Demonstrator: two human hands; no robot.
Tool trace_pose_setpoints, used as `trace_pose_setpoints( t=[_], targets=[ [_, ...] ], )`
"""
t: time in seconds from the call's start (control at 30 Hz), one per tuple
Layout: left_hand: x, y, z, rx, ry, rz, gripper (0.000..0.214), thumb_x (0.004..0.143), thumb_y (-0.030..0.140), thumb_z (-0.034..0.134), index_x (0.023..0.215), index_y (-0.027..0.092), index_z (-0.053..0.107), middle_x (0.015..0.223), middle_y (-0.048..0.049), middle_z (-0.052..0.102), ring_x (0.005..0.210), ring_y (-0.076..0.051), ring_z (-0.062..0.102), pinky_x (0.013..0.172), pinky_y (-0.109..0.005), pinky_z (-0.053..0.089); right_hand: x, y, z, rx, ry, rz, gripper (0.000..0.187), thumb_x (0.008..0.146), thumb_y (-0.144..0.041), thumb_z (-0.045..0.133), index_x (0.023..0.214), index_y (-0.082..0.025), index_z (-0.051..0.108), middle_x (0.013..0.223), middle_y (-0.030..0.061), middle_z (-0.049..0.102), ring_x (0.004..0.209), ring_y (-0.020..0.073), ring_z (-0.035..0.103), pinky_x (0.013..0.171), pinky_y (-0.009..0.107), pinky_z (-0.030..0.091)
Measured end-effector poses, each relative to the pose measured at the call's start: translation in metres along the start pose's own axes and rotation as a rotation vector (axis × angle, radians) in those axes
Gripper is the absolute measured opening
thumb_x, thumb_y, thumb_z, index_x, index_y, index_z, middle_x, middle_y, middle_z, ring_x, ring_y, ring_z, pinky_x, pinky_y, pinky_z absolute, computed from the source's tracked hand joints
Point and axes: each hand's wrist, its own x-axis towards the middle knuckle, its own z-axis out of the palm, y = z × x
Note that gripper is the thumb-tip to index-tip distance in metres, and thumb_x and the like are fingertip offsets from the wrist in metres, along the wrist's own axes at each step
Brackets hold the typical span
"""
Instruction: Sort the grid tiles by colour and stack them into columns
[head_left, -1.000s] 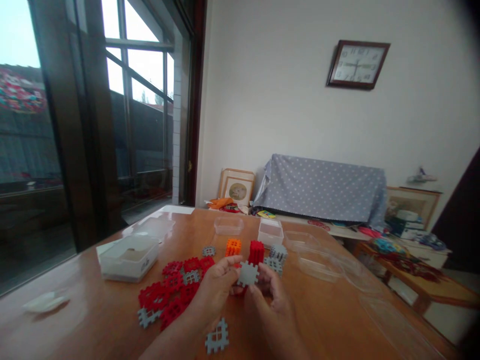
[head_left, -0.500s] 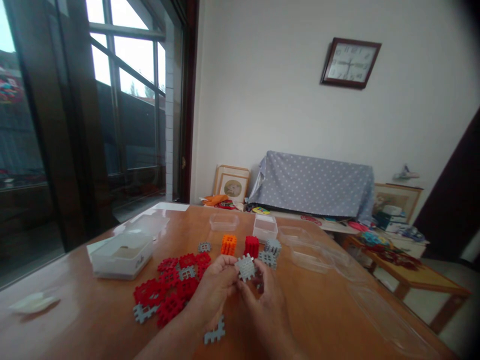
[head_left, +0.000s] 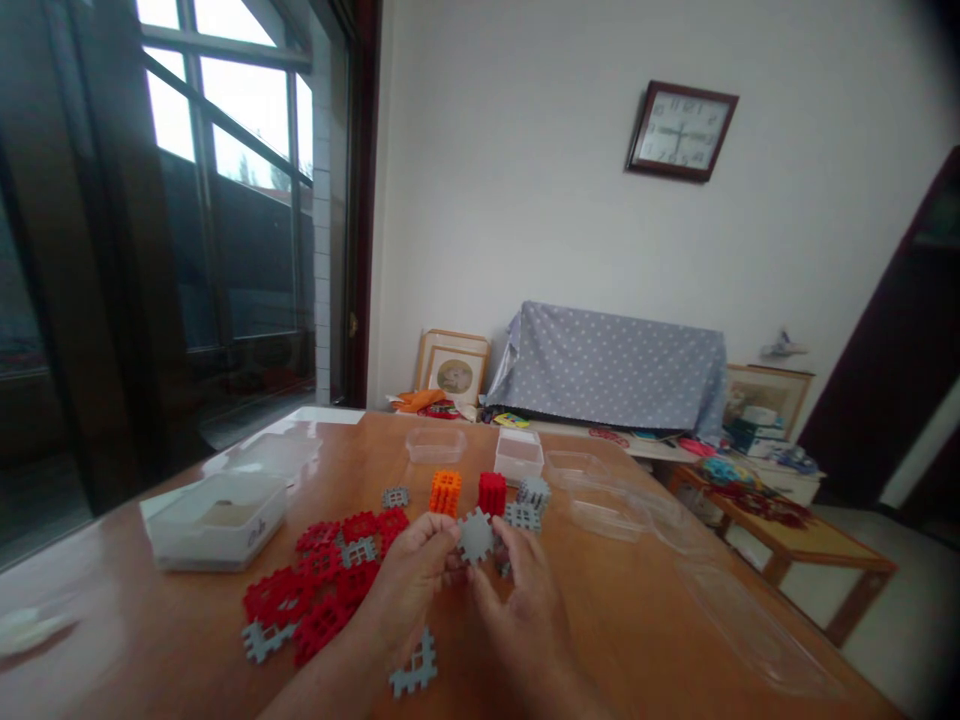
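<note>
Right now, a grey piece with bumpy edges is up in the air between two hands, over the table. The left hand has its thumb and fingertips pinched together on one edge. The right hand curls around the other edge, with its thumb low and its fingers bent, so its grip is only as wide as it needs to be. Both hands have hold of the same piece. Maybe they hold it by the edges so its flat face is easy to see and it doesn't wobble. Fingers hide the back, so I can't tell if anything else is tucked behind it.

Loose red pieces lie in a messy heap by the left arm, with some grey ones mixed in. That looks like a handy spot, close to the left hand. Past the hands stand an orange stack, a red stack and a grey stack. Each has one color, so they look sorted that way. A white box sits off to the left, and clear trays sit to the right, perhaps to keep the middle free for the hands.
</note>
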Motion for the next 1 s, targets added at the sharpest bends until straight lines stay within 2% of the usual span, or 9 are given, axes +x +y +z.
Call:
trace_pose_setpoints(
  t=[0.17, 0.3, 0.43, 0.5, 0.63, 0.83, 1.0],
  targets=[
    [-0.003, 0.002, 0.002, -0.023, -0.033, -0.007, 0.025, 0.084, 0.042, 0.068, 0.087, 0.019, 0.058, 0.085, -0.0024, 0.069, 0.077, -0.016, 0.064, 0.075, -0.029, 0.048, 0.000, -0.001, -0.006, -0.029, -0.033, -0.012, 0.059, 0.082, -0.022, 0.066, 0.140, -0.025, 0.053, 0.134, 0.0106, 0.061, 0.124, 0.0297, 0.056, 0.107, 0.050, 0.047],
    [0.000, -0.002, -0.001, 0.031, 0.004, 0.006, 0.028, 0.082, 0.045, 0.070, 0.087, 0.019, 0.060, 0.077, -0.0006, 0.065, 0.072, -0.015, 0.061, 0.069, -0.027, 0.046, 0.000, 0.001, -0.010, 0.026, -0.092, 0.018, 0.063, 0.080, -0.024, 0.069, 0.141, -0.026, 0.053, 0.135, 0.0108, 0.061, 0.124, 0.0311, 0.058, 0.106, 0.052, 0.047],
    [0.007, -0.007, -0.008, 0.106, 0.016, 0.033, 0.030, 0.083, 0.046, 0.069, 0.088, 0.018, 0.060, 0.079, -0.0017, 0.067, 0.069, -0.014, 0.059, 0.065, -0.025, 0.042, 0.002, 0.003, -0.012, 0.154, -0.122, 0.065, 0.070, 0.078, -0.022, 0.069, 0.145, -0.028, 0.048, 0.130, 0.0094, 0.063, 0.108, 0.0268, 0.066, 0.093, 0.045, 0.057],
    [0.010, -0.009, -0.010, 0.112, 0.021, 0.021, 0.031, 0.082, 0.047, 0.070, 0.088, 0.018, 0.060, 0.079, -0.0016, 0.067, 0.069, -0.014, 0.060, 0.064, -0.024, 0.042, 0.005, 0.004, -0.014, 0.209, -0.124, 0.057, 0.068, 0.078, -0.022, 0.069, 0.143, -0.029, 0.050, 0.128, 0.0085, 0.064, 0.102, 0.0246, 0.068, 0.087, 0.041, 0.059],
    [0.011, -0.009, -0.011, 0.117, 0.017, 0.018, 0.033, 0.080, 0.048, 0.072, 0.088, 0.018, 0.062, 0.079, -0.0019, 0.067, 0.070, -0.015, 0.061, 0.064, -0.024, 0.041, 0.010, 0.004, -0.020, 0.198, -0.170, 0.003, 0.057, 0.076, -0.021, 0.071, 0.131, -0.028, 0.062, 0.123, 0.0081, 0.066, 0.105, 0.0254, 0.066, 0.092, 0.042, 0.057],
    [0.007, -0.007, -0.008, 0.107, 0.001, 0.016, 0.030, 0.084, 0.047, 0.069, 0.087, 0.017, 0.062, 0.080, -0.0032, 0.068, 0.072, -0.015, 0.061, 0.066, -0.026, 0.042, 0.014, 0.006, -0.024, 0.203, -0.232, -0.010, 0.063, 0.075, -0.022, 0.073, 0.136, -0.030, 0.058, 0.125, 0.0080, 0.064, 0.107, 0.0252, 0.065, 0.090, 0.040, 0.057],
    [0.003, -0.002, 0.000, 0.041, -0.054, -0.011, 0.028, 0.085, 0.045, 0.068, 0.089, 0.018, 0.062, 0.084, -0.0034, 0.069, 0.075, -0.015, 0.061, 0.070, -0.026, 0.044, 0.017, 0.004, -0.031, 0.220, -0.241, -0.033, 0.057, 0.075, -0.023, 0.073, 0.131, -0.030, 0.062, 0.118, 0.0070, 0.067, 0.102, 0.0239, 0.066, 0.088, 0.038, 0.056]
  ],
)
